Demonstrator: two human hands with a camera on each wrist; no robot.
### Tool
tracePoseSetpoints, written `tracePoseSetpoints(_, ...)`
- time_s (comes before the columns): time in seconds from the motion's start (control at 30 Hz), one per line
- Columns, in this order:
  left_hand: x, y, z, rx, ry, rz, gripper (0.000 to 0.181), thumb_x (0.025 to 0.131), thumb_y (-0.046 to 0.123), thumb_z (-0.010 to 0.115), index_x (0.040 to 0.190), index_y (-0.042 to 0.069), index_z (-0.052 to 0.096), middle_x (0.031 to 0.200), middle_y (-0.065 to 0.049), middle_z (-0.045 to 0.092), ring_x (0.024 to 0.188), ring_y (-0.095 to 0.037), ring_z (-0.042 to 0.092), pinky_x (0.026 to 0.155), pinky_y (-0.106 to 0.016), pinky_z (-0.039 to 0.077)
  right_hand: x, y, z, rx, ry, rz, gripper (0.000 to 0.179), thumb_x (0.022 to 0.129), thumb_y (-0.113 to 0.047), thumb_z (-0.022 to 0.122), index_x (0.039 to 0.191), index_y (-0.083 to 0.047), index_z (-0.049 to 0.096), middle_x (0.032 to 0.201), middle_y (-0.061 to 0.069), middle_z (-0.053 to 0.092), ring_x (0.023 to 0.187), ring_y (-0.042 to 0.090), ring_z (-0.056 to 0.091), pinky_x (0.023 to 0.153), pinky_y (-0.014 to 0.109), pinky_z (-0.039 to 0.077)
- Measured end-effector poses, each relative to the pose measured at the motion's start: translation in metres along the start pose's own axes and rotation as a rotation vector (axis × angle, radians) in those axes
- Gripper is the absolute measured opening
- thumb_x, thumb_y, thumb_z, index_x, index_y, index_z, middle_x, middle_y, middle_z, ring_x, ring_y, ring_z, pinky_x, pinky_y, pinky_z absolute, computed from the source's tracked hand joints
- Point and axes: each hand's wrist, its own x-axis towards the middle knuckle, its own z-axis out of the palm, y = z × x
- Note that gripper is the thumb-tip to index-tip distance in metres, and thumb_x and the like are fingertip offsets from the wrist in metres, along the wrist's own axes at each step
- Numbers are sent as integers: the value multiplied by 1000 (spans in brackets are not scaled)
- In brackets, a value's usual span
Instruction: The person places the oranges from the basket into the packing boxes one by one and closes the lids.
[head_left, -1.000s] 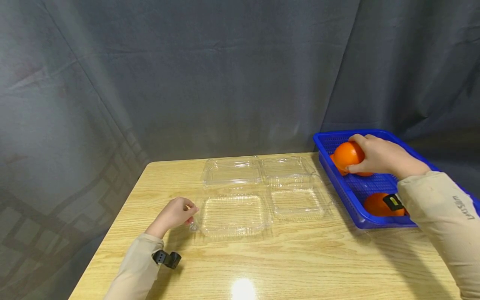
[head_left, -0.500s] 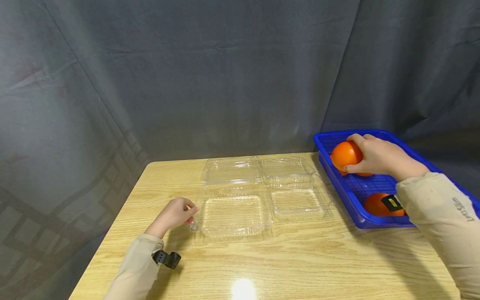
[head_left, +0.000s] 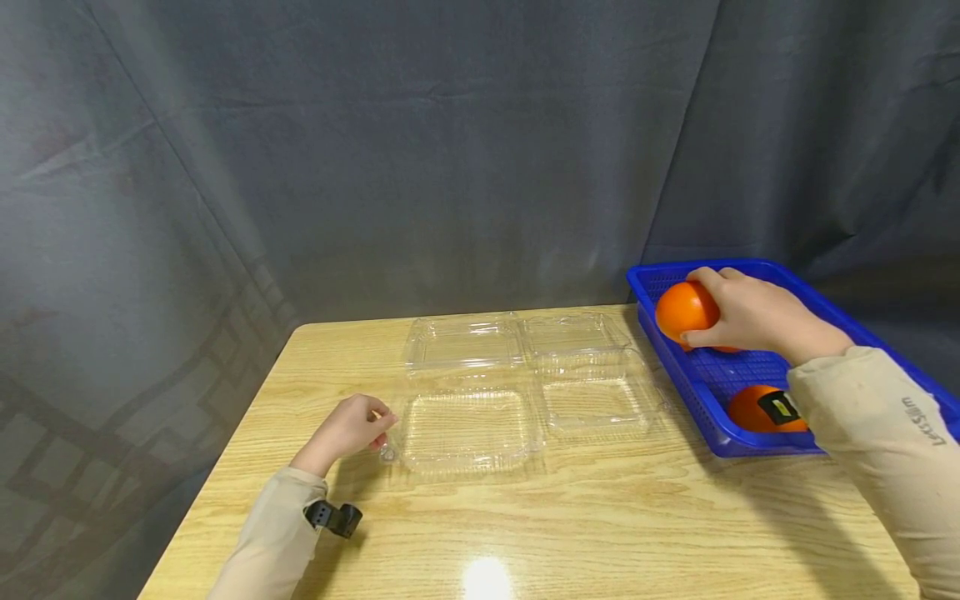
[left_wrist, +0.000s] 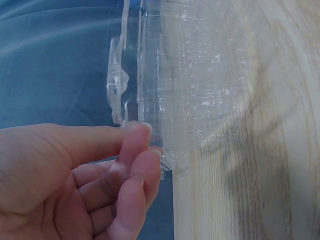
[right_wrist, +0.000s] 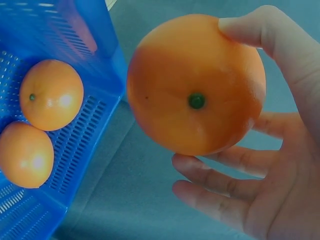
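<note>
In the head view my right hand (head_left: 757, 312) grips an orange (head_left: 686, 310) above the far left part of a blue plastic basket (head_left: 688, 400). The right wrist view shows this orange (right_wrist: 195, 120) between thumb and fingers, its green stem end facing the camera. At the left, my left hand (head_left: 352, 429) pinches the left edge of a clear plastic clamshell container (head_left: 468, 433), which lies unfolded on the table. Thumb and fingertips meet at the container's rim (left_wrist: 150, 100) in the left wrist view; exactly what lies between them is hard to see.
A second clear clamshell (head_left: 592, 404) lies unfolded to the right of the first, close to the basket. Two oranges touch inside the basket in the right wrist view, one upper (right_wrist: 51, 95) and one lower (right_wrist: 26, 155). A grey curtain (head_left: 450, 167) hangs behind the wooden table (head_left: 600, 525).
My right hand has shifted slightly left and up with the orange, towards the basket's left rim. The left hand and the containers have stayed where they were.
</note>
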Motion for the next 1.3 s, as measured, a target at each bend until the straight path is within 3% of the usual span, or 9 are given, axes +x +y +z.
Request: tracePoseSetpoints(1.3,-1,1,-2,2,-12,-16,22,93,16,55,97,-3,66,59,-8,62,52,-17,55,57,-25,43,-4,-26,-3,0,67,-79,73,68,-38,78,123,-3,47,98,22,57,72,26,56,59,40,50)
